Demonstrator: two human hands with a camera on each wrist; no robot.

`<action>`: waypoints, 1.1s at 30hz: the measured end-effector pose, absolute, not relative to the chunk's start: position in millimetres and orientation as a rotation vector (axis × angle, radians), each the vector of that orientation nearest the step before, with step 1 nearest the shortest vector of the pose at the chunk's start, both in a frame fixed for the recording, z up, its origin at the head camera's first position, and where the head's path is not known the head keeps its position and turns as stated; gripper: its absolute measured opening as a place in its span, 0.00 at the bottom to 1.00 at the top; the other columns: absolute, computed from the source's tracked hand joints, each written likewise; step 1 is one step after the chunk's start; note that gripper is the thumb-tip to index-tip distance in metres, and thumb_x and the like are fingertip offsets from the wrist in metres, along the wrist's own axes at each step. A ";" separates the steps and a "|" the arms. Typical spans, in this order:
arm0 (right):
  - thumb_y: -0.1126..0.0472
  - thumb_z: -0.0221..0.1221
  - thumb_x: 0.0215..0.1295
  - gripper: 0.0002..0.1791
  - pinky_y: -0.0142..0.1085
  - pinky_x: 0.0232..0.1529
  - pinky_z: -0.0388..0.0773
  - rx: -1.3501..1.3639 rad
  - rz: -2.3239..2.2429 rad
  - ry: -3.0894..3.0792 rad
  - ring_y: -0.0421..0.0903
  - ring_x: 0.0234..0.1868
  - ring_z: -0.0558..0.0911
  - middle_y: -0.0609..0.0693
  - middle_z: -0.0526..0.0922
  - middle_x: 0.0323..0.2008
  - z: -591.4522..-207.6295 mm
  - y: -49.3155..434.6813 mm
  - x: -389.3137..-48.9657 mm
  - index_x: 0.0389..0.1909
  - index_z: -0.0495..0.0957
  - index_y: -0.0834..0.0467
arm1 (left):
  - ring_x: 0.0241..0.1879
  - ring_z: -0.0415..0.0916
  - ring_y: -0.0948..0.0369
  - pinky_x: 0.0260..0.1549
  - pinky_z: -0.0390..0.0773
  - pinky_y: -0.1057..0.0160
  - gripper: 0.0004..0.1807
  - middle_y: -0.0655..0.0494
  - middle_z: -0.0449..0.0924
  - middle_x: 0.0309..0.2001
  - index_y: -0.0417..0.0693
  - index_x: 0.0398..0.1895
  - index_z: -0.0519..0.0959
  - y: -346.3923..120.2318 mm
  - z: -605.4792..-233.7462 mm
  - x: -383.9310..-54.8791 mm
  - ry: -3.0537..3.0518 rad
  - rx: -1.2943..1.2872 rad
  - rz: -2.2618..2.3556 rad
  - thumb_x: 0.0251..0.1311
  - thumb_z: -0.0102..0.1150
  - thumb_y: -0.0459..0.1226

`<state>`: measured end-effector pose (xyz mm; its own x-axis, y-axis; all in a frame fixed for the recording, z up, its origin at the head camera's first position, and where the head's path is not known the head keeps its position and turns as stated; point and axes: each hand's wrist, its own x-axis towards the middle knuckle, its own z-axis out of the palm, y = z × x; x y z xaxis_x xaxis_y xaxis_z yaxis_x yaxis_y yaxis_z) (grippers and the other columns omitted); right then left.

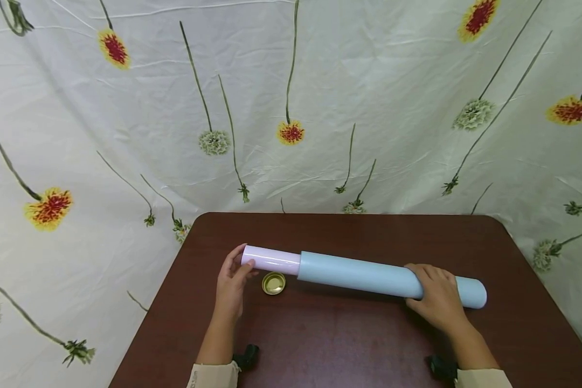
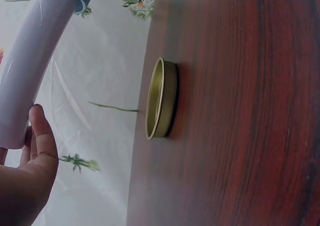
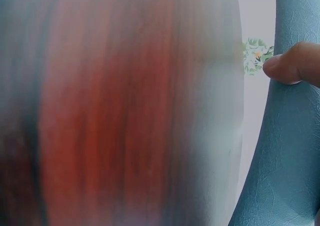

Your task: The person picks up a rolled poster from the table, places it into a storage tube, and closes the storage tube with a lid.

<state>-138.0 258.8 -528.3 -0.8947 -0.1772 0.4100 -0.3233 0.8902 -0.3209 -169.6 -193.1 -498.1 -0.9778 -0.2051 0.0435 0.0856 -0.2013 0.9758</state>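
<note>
A long light-blue tube (image 1: 359,273) is held above the table, nearly level and tilted a little down to the right. From its left end a shiny pale-lilac roll (image 1: 274,260) sticks out. My left hand (image 1: 231,280) grips the free end of the roll between thumb and fingers; the thumb shows along its side in the left wrist view. Toward the right end, my right hand (image 1: 436,295) is wrapped over the blue tube, its thumb (image 3: 290,66) pressed on the surface. How far the roll reaches inside the tube is hidden.
A round gold lid (image 1: 274,291), hollow side up, lies on the dark-red wooden table (image 1: 339,334) just below the lilac roll. Behind the table hangs a white cloth (image 1: 393,81) printed with flowers.
</note>
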 end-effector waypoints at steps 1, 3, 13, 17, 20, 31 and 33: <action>0.61 0.80 0.35 0.44 0.62 0.57 0.62 0.369 0.545 -2.682 0.64 0.56 0.77 0.60 0.80 0.53 -528.4 258.3 -138.2 0.60 0.75 0.55 | 0.44 0.78 0.63 0.42 0.82 0.67 0.27 0.56 0.77 0.51 0.44 0.70 0.69 -192.8 -498.1 -169.5 -1.855 0.141 -2.293 0.67 0.58 0.28; 0.61 0.80 0.35 0.44 0.62 0.57 0.62 0.368 0.539 -2.680 0.64 0.56 0.77 0.60 0.81 0.53 -528.7 257.4 -138.7 0.60 0.75 0.55 | 0.44 0.78 0.63 0.42 0.82 0.67 0.27 0.56 0.77 0.51 0.44 0.69 0.69 -192.0 -498.0 -169.1 -1.857 0.139 -2.290 0.67 0.58 0.28; 0.61 0.80 0.35 0.45 0.61 0.57 0.62 0.363 0.539 -2.673 0.63 0.56 0.77 0.60 0.81 0.53 -530.0 254.0 -140.2 0.61 0.74 0.54 | 0.45 0.78 0.63 0.42 0.82 0.67 0.26 0.58 0.78 0.50 0.47 0.68 0.70 -187.7 -497.3 -168.6 -1.854 0.150 -2.319 0.67 0.58 0.28; 0.61 0.80 0.35 0.45 0.61 0.57 0.62 0.365 0.537 -2.669 0.63 0.56 0.77 0.60 0.81 0.53 -529.6 251.8 -140.2 0.61 0.74 0.54 | 0.45 0.78 0.63 0.42 0.82 0.67 0.26 0.59 0.78 0.50 0.46 0.68 0.70 -185.7 -499.0 -169.2 -1.849 0.147 -2.327 0.67 0.57 0.27; 0.61 0.81 0.35 0.45 0.61 0.57 0.62 0.367 0.539 -2.666 0.63 0.56 0.77 0.60 0.81 0.53 -529.1 250.2 -140.1 0.61 0.75 0.54 | 0.45 0.78 0.63 0.42 0.82 0.67 0.26 0.58 0.78 0.50 0.46 0.68 0.70 -184.2 -500.2 -169.2 -1.848 0.150 -2.331 0.67 0.57 0.27; 0.61 0.81 0.35 0.45 0.61 0.58 0.62 0.376 0.549 -2.663 0.62 0.56 0.77 0.60 0.81 0.53 -530.7 246.5 -141.5 0.61 0.75 0.54 | 0.44 0.79 0.63 0.42 0.82 0.67 0.28 0.59 0.79 0.47 0.41 0.70 0.68 -180.4 -502.5 -168.5 -1.850 0.152 -2.342 0.66 0.57 0.27; 0.61 0.81 0.35 0.45 0.61 0.57 0.62 0.379 0.550 -2.659 0.62 0.56 0.77 0.59 0.81 0.53 -530.8 245.8 -141.6 0.61 0.75 0.54 | 0.44 0.79 0.63 0.42 0.83 0.66 0.29 0.59 0.79 0.48 0.40 0.71 0.67 -179.8 -503.8 -168.9 -1.850 0.152 -2.346 0.66 0.57 0.27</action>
<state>-141.6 245.8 -530.8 -0.8842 -0.1797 0.4312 -0.3359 0.8860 -0.3196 -168.9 -179.8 -503.8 -0.9836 -0.1799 0.0130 0.0545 -0.2279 0.9722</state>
